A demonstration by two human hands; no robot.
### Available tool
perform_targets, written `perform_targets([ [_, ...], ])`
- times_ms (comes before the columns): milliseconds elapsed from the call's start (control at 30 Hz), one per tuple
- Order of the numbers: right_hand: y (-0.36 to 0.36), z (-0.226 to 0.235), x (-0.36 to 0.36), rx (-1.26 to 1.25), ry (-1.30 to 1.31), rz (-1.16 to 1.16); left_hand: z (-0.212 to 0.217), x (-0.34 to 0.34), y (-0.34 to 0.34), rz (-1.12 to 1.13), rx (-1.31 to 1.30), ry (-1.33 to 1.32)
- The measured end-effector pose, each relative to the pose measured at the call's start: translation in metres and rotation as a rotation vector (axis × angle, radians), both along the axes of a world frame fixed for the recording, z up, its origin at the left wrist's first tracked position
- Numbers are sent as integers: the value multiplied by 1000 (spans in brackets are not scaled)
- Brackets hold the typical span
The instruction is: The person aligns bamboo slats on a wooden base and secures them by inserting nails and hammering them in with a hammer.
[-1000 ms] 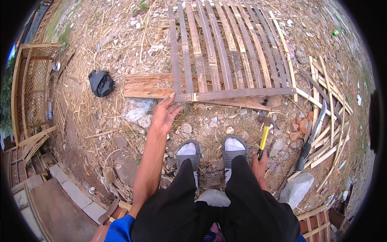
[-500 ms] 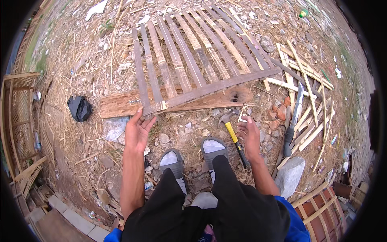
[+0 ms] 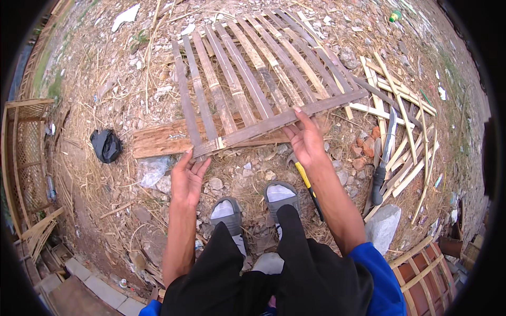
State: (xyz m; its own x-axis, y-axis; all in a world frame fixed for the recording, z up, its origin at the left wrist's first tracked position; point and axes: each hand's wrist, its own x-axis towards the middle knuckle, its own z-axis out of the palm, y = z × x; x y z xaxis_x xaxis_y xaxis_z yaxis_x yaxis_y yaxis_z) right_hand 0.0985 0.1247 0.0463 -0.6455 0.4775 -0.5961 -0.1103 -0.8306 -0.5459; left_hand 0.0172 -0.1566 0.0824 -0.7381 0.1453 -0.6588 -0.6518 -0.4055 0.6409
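Observation:
A slatted wooden panel (image 3: 258, 127) lies before me, its several thin slats fanning away from a crosspiece at the near edge. My left hand (image 3: 188, 176) grips the left end of that crosspiece, thumb on top and fingers beneath. Farther right, my right hand (image 3: 307, 138) holds the same crosspiece, its thumb over the upper face and its fingers partly hidden below. Under the panel's near edge rests a thick wooden plank (image 3: 158, 141) with small metal pieces, perhaps nails, on it. A hammer (image 3: 307, 181) with a yellow and black handle lies beside my right forearm, partly covered by it.
On the right are a machete (image 3: 389, 147) with a dark handle, a pile of split strips (image 3: 408, 158), broken red bricks (image 3: 363, 152) and a large grey stone (image 3: 382, 226). A black plastic bag (image 3: 106, 146) and a clear plastic bag (image 3: 153, 171) lie left. Rubble and straw cover the ground.
My right hand has moved up and left from beside the hammer and taken hold of the crosspiece. The panel's near left corner has shifted slightly toward me and to the right.

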Motion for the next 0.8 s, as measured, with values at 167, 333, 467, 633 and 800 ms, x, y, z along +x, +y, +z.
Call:
perform_targets([
  [167, 2, 20, -11, 74, 13, -21, 5, 0, 0, 17, 15, -22],
  [333, 15, 36, -11, 216, 44, -46, 24, 7, 15, 35, 29, -26],
  [467, 30, 54, -6, 256, 95, -78, 32, 11, 28, 16, 134, -12],
  [633, 64, 50, 16, 326, 153, -181, 24, 18, 60, -92, 182, 32],
  [800, 100, 5, 56, 339, 116, -228, -20, 27, 95, -246, 200, -29],
])
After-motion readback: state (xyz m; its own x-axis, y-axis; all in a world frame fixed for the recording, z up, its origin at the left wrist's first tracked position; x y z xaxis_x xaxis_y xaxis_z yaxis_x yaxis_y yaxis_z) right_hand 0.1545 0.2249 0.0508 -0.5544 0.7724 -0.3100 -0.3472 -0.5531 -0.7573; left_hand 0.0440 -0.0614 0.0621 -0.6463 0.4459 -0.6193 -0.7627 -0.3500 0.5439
